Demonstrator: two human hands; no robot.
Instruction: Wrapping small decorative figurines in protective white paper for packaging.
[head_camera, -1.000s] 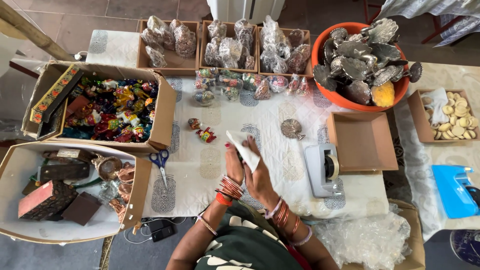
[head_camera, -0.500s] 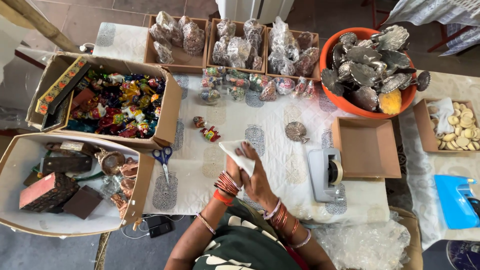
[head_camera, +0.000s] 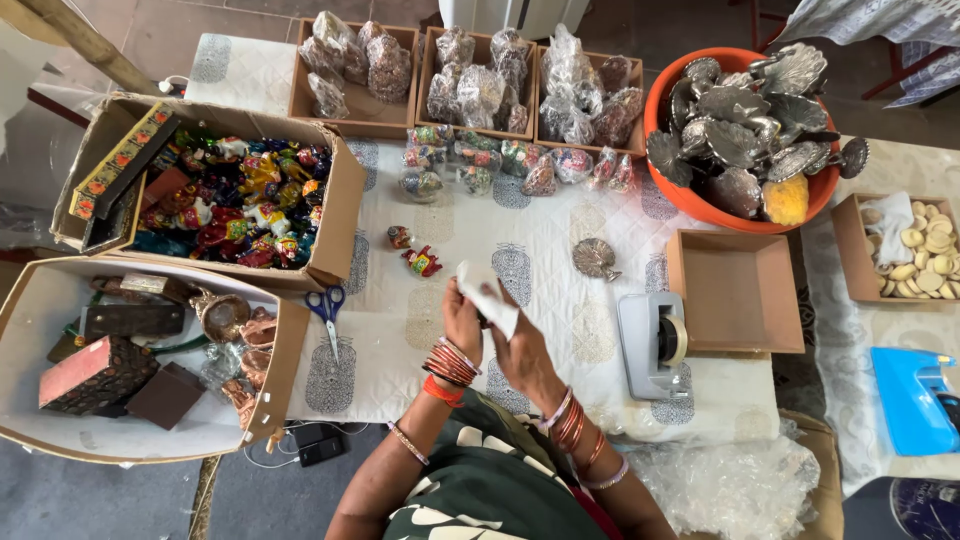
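My left hand (head_camera: 461, 322) and my right hand (head_camera: 519, 350) meet over the middle of the white patterned tablecloth (head_camera: 560, 240). Together they hold a small white wrapped piece (head_camera: 487, 295), thin and pale like paper or plastic film. Red and gold bangles ring both wrists. Two small painted figurines (head_camera: 413, 252) lie on the cloth just beyond my hands. A small silver dish (head_camera: 595, 258) sits to the right of them. A grey tape dispenser (head_camera: 655, 343) stands close to my right hand.
Blue-handled scissors (head_camera: 328, 312) lie left of my hands. Cardboard boxes hold colourful figurines (head_camera: 235, 205) and wooden boxes (head_camera: 100, 370). An orange tub (head_camera: 690, 200) holds silver dishes. An empty brown tray (head_camera: 735, 292), wrapped items in trays (head_camera: 480, 85), and bubble wrap (head_camera: 740, 485) surround me.
My hands have stayed together on the white piece and turned it slightly. The view has shifted a little as my head moved.
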